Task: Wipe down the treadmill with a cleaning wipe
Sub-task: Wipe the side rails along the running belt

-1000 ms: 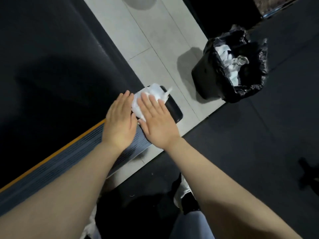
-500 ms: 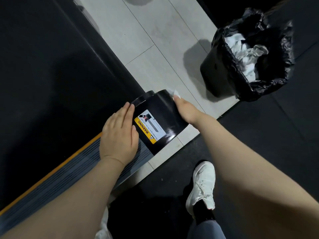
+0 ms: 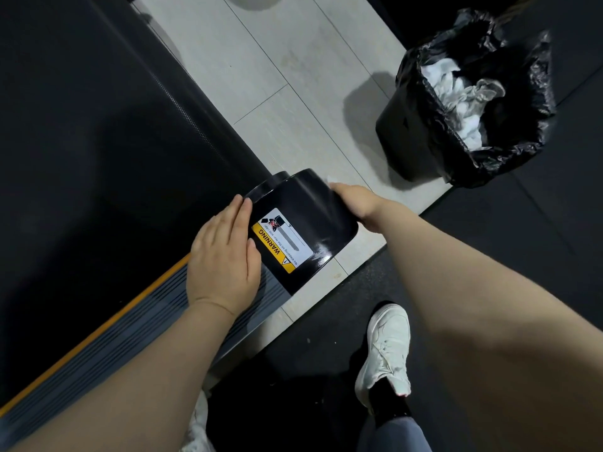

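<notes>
The left hand [image 3: 225, 256] lies flat with its fingers straight and pressed together, palm down on the ribbed side rail [image 3: 137, 331] of the treadmill, fingertips touching the near-left edge of the glossy black end cap [image 3: 303, 223]. The right hand [image 3: 354, 202] wraps over the far right side of that cap; its fingers curl down out of sight behind the cap, so how tightly they close cannot be told. A small white corner of the cleaning wipe [image 3: 331, 178] pokes out just beyond the right hand's knuckles, pressed between the hand and the cap's side.

A yellow and white warning label [image 3: 280, 244] sits on top of the cap, between the two hands. The dark running belt [image 3: 98, 141] fills the left of the view, edged by an orange stripe [image 3: 98, 331].

To the far right stands a black bin [image 3: 404, 138] lined with a black bag, crumpled white wipes [image 3: 456, 96] inside. A white sneaker [image 3: 386, 350] rests on the dark rubber mat [image 3: 505, 230] near the bottom. Pale floor tiles [image 3: 261, 60] run between treadmill and bin.
</notes>
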{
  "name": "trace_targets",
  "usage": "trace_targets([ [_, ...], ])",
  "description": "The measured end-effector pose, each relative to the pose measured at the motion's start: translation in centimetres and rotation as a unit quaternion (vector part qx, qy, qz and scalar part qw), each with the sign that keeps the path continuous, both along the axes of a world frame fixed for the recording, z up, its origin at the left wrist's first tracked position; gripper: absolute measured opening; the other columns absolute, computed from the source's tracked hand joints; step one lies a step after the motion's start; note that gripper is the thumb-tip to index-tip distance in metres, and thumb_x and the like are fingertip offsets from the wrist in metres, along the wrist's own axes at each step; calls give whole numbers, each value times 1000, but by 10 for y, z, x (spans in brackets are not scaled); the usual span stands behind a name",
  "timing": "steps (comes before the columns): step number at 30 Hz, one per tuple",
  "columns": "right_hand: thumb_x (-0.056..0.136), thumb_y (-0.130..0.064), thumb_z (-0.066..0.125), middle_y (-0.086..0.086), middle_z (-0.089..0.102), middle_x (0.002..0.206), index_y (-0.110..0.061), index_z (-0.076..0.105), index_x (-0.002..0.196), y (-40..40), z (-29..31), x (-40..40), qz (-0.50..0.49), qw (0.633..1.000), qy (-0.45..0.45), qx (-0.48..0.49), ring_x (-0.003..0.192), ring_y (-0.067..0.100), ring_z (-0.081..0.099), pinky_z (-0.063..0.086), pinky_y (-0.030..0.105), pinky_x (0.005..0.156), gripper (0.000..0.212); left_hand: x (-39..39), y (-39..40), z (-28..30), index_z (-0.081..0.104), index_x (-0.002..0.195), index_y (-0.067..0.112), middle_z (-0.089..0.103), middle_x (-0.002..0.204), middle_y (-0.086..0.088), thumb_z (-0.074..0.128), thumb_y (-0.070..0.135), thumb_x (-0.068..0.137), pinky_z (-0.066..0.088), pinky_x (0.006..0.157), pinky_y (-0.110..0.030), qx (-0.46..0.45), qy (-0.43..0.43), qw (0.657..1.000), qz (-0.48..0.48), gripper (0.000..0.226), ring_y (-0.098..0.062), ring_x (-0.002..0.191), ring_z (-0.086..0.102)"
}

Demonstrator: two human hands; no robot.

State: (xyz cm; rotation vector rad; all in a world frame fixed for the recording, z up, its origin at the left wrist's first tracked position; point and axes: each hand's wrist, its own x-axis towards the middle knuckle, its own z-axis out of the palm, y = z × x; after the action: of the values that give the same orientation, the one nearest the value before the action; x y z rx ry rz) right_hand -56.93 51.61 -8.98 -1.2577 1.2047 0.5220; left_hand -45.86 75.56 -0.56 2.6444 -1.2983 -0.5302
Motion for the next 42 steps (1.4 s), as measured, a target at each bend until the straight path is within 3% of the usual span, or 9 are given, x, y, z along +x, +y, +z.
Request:
trace_targets([
  [9, 98, -44, 35, -14, 61, 114, -31, 62, 114, 103, 50, -38, -375, 912, -110, -123, 103, 8, 56, 40, 26, 99, 34, 1, 0, -2, 29, 153, 11, 33, 158, -8, 29, 29, 93, 27, 117, -44, -4, -1, 1000, 0, 62, -26, 142, 36],
  [13, 102, -46, 23, -7, 40, 152, -31, 39, 147, 148, 76, -24, -176, 913, -152, -334, 144, 13, 29, 27, 40, 118, 49, 2, 1, -3, 31, 152, 10, 35, 157, -9, 30, 28, 92, 29, 116, -44, -11, -6, 1000, -2, 62, -27, 140, 38],
  [17, 99, -30, 39, 1, 31, 157, -16, 31, 151, 198, 71, -29, 137, 842, -175, -491, 148, 22, 19, 10, 43, 122, 54, 1, 3, -6, 31, 152, 10, 34, 157, -9, 38, 21, 95, 27, 116, -42, -19, -8, 1000, -1, 59, -27, 141, 36],
  [19, 100, -31, 37, 2, 28, 159, -16, 31, 151, 210, 64, -28, 160, 828, -153, -516, 150, 19, 15, 7, 40, 123, 54, 0, 3, -6, 30, 152, 11, 33, 157, -10, 42, 19, 97, 26, 117, -43, -26, -4, 1000, 1, 57, -27, 142, 35],
  [26, 102, -31, 28, 9, 17, 162, -8, 25, 153, 184, 71, 5, -39, 868, -32, -494, 151, 25, 5, 0, 41, 123, 56, 0, 2, -6, 26, 154, 11, 29, 159, -10, 33, 23, 100, 23, 120, -44, -29, -23, 999, -15, 56, -27, 144, 32],
  [30, 104, -36, 27, -2, 25, 160, -17, 28, 153, 125, 57, -11, -256, 912, -89, -310, 149, 10, 7, 7, 30, 121, 53, -2, 4, -7, 28, 153, 10, 29, 160, -8, 30, 23, 96, 14, 122, -43, -60, -45, 993, -94, 59, -22, 148, 24],
  [34, 101, -42, 30, -32, 48, 128, -52, 47, 132, 119, 56, -17, -381, 882, -174, -217, 134, -2, 34, 24, 34, 117, 37, 0, 5, -7, 33, 153, 13, 31, 160, -3, 34, 23, 94, 11, 123, -37, -67, -48, 955, -285, 60, -18, 149, 23],
  [37, 103, -43, 29, -25, 48, 137, -48, 35, 144, 146, 52, -23, -479, 838, -198, -170, 123, -8, 44, 34, 26, 108, 42, 1, 6, -7, 34, 152, 13, 30, 160, -2, 31, 23, 94, 9, 123, -34, -57, -41, 942, -328, 59, -17, 149, 22],
  [42, 99, -47, 33, -21, 16, 160, -41, 14, 154, 255, 54, -6, -481, 827, -239, -163, 146, -3, 16, 18, 40, 122, 58, 0, 6, -7, 31, 153, 16, 26, 161, 1, 27, 23, 96, 6, 124, -32, -59, -44, 948, -311, 58, -14, 150, 18],
])
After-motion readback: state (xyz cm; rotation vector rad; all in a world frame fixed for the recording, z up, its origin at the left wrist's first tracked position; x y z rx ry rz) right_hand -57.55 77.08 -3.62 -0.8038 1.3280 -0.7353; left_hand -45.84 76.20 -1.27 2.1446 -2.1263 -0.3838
